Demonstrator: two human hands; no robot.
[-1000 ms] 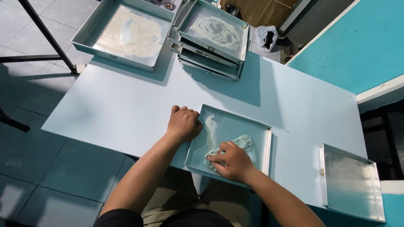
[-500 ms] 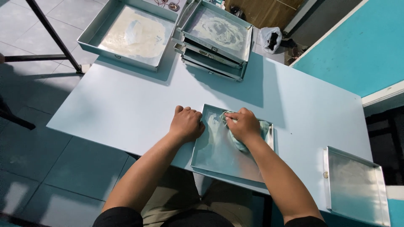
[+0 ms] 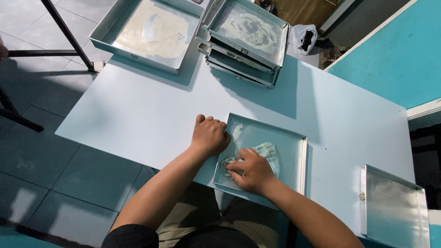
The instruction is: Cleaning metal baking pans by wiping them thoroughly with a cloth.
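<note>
I see the left hand point(image 3: 210, 134) clenched over the left rim of a square metal tray point(image 3: 294, 151) lying at the near edge of the pale blue desk point(image 3: 138, 115). The right hand point(image 3: 250, 171) presses down inside the tray's near left corner, its fingers point(image 3: 233, 167) curled on a crumpled pale cloth point(image 3: 268, 151). An empty tray point(image 3: 395, 206) sits well apart to the right; a stack of trays point(image 3: 248, 32) stands at the far edge.

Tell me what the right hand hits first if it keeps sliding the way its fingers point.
The right hand, pressing a cloth in the tray, points toward the left hand gripping the tray's left rim; it likely meets that rim and hand first.
</note>
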